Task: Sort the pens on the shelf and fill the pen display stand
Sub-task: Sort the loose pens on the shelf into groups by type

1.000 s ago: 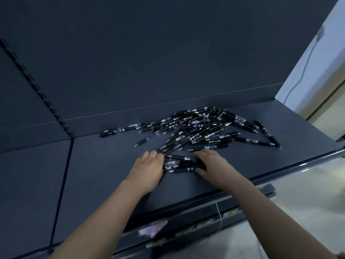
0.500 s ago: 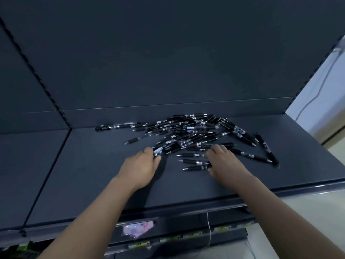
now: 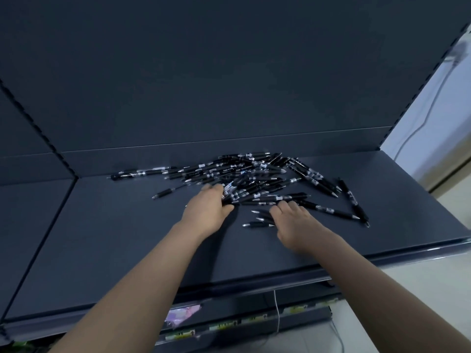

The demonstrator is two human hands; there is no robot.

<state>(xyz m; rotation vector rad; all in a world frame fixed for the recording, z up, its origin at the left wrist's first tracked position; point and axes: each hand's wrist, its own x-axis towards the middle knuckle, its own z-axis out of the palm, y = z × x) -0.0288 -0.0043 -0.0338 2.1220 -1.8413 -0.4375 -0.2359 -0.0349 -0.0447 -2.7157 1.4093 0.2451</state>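
Observation:
A heap of black pens [image 3: 254, 177] lies on the dark shelf [image 3: 127, 238], with stray ones spread to the left and right. My left hand [image 3: 206, 212] reaches into the heap's near left edge; its fingers and thumb close round a few pen ends. My right hand [image 3: 293, 221] lies palm down over a small bunch of pens [image 3: 258, 219], fingers curled on them, their tips sticking out to the left. No pen display stand is in view.
The shelf's dark back panel [image 3: 229, 85] rises right behind the heap. A lower shelf edge with price labels [image 3: 224, 327] runs below the front lip. A pale floor and wall [image 3: 433, 149] lie to the right.
My left hand has pushed further into the heap's edge. My right hand has stayed on its small bunch of pens. The camera has tilted slightly.

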